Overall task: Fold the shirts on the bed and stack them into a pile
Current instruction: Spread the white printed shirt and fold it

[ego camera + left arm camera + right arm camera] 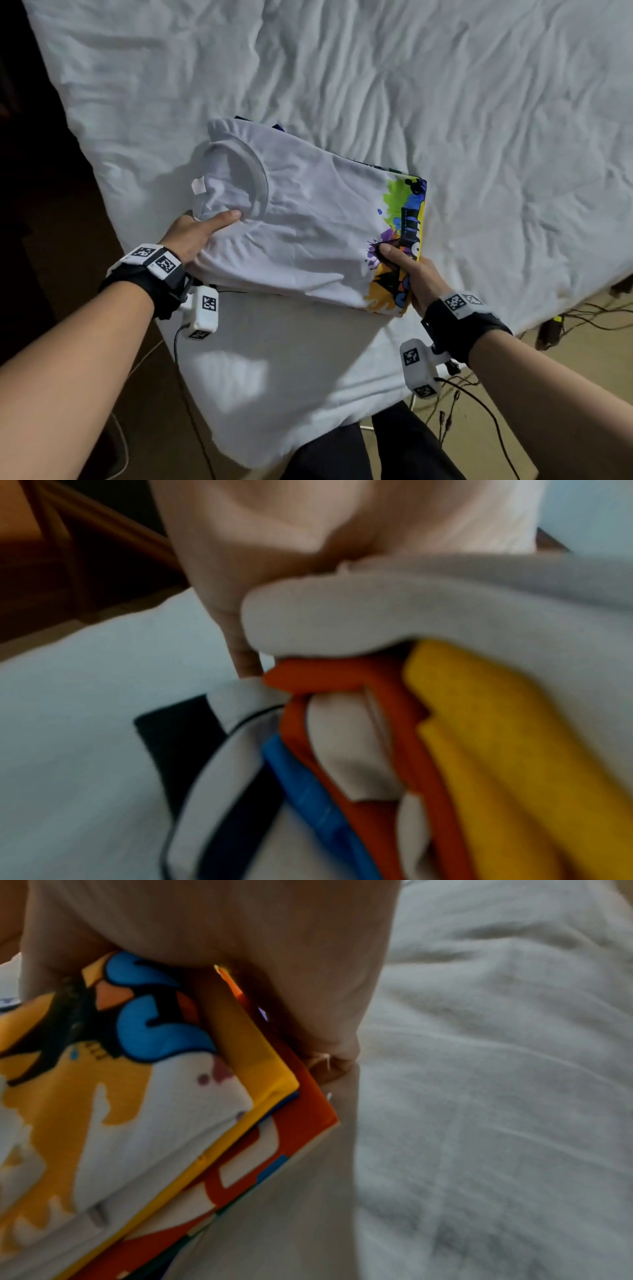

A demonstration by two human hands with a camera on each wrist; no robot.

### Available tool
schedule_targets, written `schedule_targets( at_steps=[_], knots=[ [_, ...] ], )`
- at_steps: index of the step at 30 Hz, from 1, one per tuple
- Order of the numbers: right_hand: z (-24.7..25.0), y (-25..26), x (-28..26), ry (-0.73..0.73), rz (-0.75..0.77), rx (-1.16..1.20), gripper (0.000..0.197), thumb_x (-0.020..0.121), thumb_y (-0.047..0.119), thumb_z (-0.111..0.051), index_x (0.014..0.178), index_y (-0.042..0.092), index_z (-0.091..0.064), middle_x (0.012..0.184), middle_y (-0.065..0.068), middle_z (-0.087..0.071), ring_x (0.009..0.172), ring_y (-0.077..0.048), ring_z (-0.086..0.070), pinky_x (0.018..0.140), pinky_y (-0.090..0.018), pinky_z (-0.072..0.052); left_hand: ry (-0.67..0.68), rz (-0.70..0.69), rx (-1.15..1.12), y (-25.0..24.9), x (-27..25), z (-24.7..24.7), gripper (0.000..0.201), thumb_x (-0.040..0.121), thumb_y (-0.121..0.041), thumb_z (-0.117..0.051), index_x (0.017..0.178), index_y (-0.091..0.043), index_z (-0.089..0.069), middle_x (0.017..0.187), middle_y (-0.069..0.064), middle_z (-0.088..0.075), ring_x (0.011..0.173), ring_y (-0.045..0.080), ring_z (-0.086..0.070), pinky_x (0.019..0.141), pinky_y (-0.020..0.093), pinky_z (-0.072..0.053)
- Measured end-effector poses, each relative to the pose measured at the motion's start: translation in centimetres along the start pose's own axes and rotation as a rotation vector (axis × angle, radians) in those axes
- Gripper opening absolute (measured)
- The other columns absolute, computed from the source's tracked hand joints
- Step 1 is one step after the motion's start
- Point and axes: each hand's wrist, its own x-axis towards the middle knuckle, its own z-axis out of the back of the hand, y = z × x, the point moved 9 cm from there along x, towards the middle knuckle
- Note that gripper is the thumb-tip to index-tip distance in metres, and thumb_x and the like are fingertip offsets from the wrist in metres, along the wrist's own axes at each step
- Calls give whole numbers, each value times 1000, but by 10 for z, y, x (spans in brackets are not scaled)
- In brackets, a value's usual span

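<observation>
A pile of folded shirts (308, 222) is at the near corner of the white bed (445, 102). Its top shirt is white with a round collar and a bright paint-splash print. My left hand (202, 233) grips the collar end, thumb on top and fingers underneath. My right hand (400, 263) grips the printed end the same way. In the left wrist view my left hand (240, 561) holds white, orange (342, 674), yellow, blue and dark layers. In the right wrist view my right hand (274, 947) clamps the stack's corner (137, 1110) above the sheet.
The rumpled sheet spreads far and to the right of the pile. The bed's edge runs diagonally at the left, with dark floor beyond. Cables (582, 322) lie on the floor at the right. My dark trousers (376, 445) show at the bottom.
</observation>
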Motion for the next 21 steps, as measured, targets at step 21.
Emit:
schedule_targets(
  at_steps=[21],
  knots=[
    [-7,13,-4,11,25,132,58,67,24,-81,116,-4,-65,96,-18,-72,82,-31,-70,71,-37,-58,99,-112,-244,-22,-8,-34,42,76,-44,-82,105,-15,-71,99,4,-77,94,22,-72,95,37,-54]
  ],
)
